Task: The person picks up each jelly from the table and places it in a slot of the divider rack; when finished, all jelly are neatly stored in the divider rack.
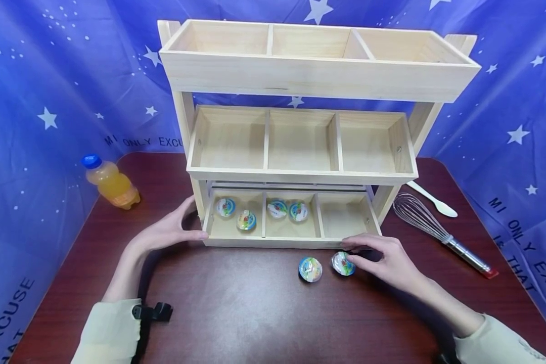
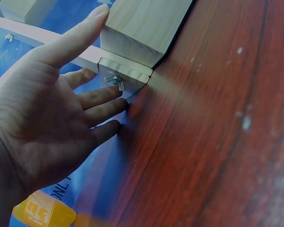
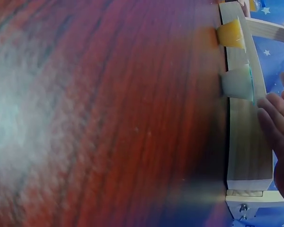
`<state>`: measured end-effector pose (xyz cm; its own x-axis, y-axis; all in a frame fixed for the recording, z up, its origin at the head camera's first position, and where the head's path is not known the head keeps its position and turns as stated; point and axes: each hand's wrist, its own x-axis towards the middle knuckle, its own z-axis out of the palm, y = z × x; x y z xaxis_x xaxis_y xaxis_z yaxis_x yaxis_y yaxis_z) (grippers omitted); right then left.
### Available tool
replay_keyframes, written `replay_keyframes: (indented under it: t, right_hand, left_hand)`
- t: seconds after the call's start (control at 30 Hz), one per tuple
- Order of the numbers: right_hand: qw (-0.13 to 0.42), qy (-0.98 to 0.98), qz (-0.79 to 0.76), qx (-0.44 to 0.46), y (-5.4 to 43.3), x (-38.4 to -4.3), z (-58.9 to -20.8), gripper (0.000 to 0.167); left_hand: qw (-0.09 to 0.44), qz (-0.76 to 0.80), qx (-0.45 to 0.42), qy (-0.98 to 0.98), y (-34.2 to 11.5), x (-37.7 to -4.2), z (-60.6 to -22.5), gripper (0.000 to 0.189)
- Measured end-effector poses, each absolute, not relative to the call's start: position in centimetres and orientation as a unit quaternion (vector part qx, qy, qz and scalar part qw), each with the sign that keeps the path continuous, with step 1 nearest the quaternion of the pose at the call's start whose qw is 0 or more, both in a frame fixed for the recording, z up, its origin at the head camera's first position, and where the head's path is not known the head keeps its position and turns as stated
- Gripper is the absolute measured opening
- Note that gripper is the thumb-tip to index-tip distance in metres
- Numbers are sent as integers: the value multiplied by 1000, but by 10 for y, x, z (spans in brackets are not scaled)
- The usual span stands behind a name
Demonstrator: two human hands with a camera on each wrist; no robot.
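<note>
My left hand (image 1: 169,228) is at the left end of the wooden shelf's bottom tray (image 1: 273,243). Its thumb touches the front corner, and in the left wrist view its other fingers extend loosely beside the shelf leg with a wing nut (image 2: 116,80). At the tray's front right, my right hand (image 1: 384,255) has its fingers over the front edge and its thumb beside a whitish jelly cup (image 1: 343,264); firm contact cannot be told. A yellowish jelly cup (image 1: 310,269) stands just left of it, both on the table before the tray.
Two jelly cups (image 1: 246,220) lie in the bottom tray's left compartment, two more (image 1: 299,212) in its middle one. Two upper trays (image 1: 318,76) rise above. An orange drink bottle (image 1: 115,184) stands left; a whisk (image 1: 423,217) and a white spoon (image 1: 437,202) lie right.
</note>
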<state>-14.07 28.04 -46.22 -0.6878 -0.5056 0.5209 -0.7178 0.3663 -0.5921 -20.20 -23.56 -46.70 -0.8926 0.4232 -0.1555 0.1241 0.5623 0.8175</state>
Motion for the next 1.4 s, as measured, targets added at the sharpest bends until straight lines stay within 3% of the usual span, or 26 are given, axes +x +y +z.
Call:
replay_keyframes:
  t: [0.27,0.5,1.07,1.4]
  right_hand:
    - [79,-868,347,346,284,-134,-462,47]
    - [48,-897,296,325,283,-131,-466,60]
    - [62,-894,279,345,281,-131,-471,62]
    - [44,-864,337,371,274,-135,-453,59]
  left_hand:
    - [172,442,156,866,-235,-202,-466,109]
    - [176,436,150,870,-236,-203,-466,112]
    - [179,437,147,869,-235,-202,-465,111]
    - [173,435,151,871,-236,-203,-467,110]
